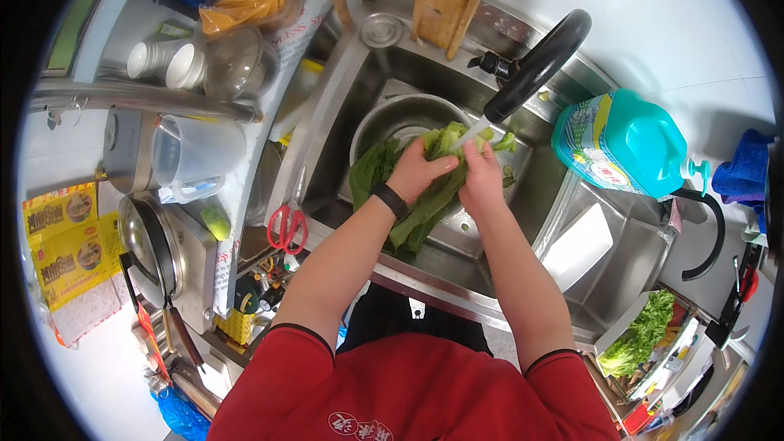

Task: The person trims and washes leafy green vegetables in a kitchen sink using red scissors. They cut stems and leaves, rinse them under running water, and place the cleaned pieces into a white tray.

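Both my hands hold a bunch of leafy lettuce (422,214) over the stainless steel sink (331,165). My left hand (419,171), with a dark band at the wrist, grips it from the left. My right hand (482,177) holds its pale stem end from the right. Water runs onto that end from the black faucet (505,101). The leaves hang down over the front of a round metal basin (373,111) standing in the sink. Small leaf bits lie on the sink floor around it.
Red-handled scissors (286,229) lie on the sink's left rim. A teal detergent jug (643,141) stands at the right. A white tray (579,248) rests in the adjoining basin, and more lettuce (643,334) sits in a container at the lower right. A wooden slicer (450,3) leans behind.
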`<state>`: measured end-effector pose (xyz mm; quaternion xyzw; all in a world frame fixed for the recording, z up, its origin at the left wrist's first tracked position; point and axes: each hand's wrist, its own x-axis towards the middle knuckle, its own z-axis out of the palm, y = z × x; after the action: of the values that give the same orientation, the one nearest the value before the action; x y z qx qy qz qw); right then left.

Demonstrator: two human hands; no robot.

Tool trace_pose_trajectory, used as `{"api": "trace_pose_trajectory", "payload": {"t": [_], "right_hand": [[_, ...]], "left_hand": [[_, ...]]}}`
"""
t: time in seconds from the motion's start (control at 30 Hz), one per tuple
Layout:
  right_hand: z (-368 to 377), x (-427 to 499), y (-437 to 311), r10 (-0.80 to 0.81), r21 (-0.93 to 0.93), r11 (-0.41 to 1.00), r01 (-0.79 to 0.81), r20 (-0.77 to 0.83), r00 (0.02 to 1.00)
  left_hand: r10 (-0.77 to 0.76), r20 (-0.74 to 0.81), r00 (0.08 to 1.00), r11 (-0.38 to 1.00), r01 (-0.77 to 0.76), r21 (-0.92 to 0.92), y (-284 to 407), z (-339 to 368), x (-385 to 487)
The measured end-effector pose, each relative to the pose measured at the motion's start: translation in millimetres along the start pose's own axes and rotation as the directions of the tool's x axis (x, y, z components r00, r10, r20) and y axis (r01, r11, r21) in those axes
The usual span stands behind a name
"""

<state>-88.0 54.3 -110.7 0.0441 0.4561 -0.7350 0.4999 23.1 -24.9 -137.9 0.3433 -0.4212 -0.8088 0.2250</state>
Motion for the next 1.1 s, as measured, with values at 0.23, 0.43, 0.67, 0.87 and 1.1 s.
{"api": "trace_pose_trajectory", "payload": {"t": [0.23,0.43,0.67,0.87,1.1], "right_hand": [[3.9,-5.8,-6.0,-0.121,0.143,0.982,0.121,-0.003,0.993],[-19.4,-6.1,-35.3,-0.329,0.042,0.942,0.332,-0.079,0.941],[-35.3,-6.4,-66.5,-0.412,-0.524,0.765,0.374,0.048,0.91],[-7.2,4.6,-26.0,-0.027,-0.549,0.82,0.162,0.246,0.969],[-36.6,11.9,-44.2,0.101,-0.519,0.854,0.046,0.251,0.963]], "left_hand": [[-0.051,-0.082,0.995,0.943,0.021,-0.331,-5.3,-8.7,4.6],[0.021,-0.183,0.983,0.833,-0.118,-0.541,5.3,-36.6,12.3],[0.098,-0.147,0.984,0.982,-0.119,-0.147,30.7,-42.4,9.3],[0.139,-0.041,0.989,0.907,-0.11,0.408,9.7,1.5,0.0],[-0.188,0.217,0.958,0.976,0.206,-0.064,33.6,-23.4,-9.2]]}}
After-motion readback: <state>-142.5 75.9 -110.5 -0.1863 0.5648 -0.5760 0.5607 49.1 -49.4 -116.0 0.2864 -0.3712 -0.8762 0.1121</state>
